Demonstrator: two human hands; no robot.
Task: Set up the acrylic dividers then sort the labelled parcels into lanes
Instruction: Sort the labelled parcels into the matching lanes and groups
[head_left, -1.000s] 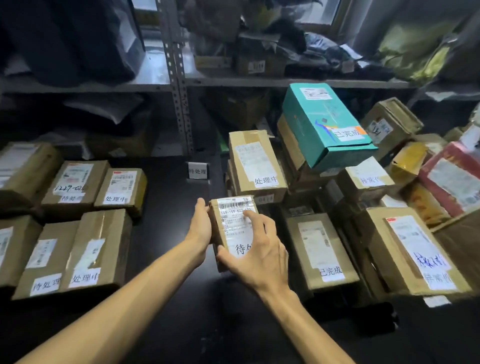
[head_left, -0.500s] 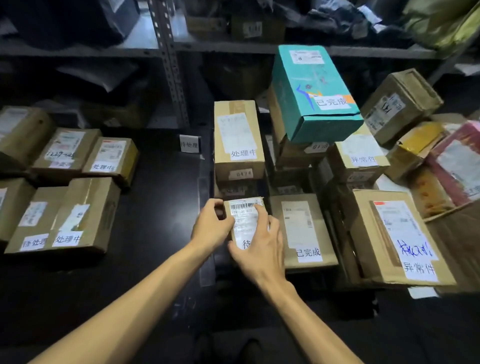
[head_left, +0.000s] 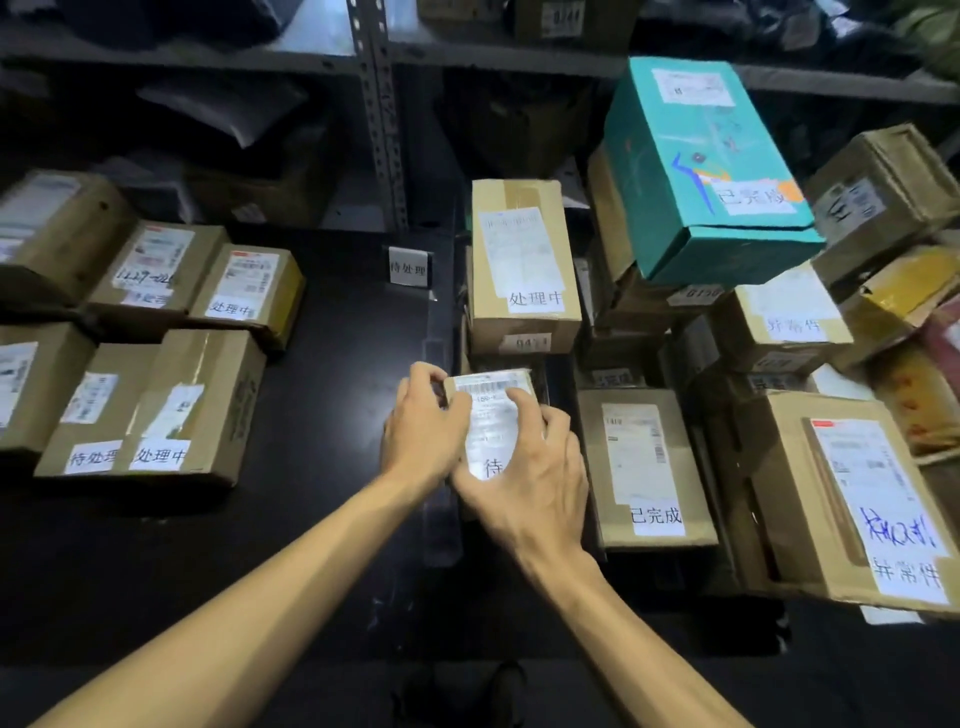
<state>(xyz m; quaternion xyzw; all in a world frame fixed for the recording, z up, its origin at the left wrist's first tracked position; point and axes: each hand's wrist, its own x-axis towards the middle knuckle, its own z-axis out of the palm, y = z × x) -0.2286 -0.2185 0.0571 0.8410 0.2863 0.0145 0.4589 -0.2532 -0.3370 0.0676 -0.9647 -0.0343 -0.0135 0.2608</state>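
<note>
Head view: both hands hold a small parcel (head_left: 491, 410) between them. The left hand (head_left: 423, 436) grips the parcel's left edge, its fingers curled over the far left corner. The right hand (head_left: 530, 483) is cupped over the right side, with fingers bent across the white label, where a barcode and the character 待 show between the two hands. Whether the parcel rests on the dark surface (head_left: 337, 415) or is lifted off it cannot be told.

A clear acrylic divider (head_left: 439, 338) runs away from just beyond the left hand towards a small sign (head_left: 409, 266) marked 待处理. Directly beyond the hands stands a parcel marked 处理中 (head_left: 522, 265). Just beside the right hand lies a parcel marked 已完成 (head_left: 644, 467). Farther beyond it a teal box (head_left: 701, 171) sits tilted on a stack. Well to the left of the left hand, brown parcels (head_left: 197, 405) lie in rows.
</note>
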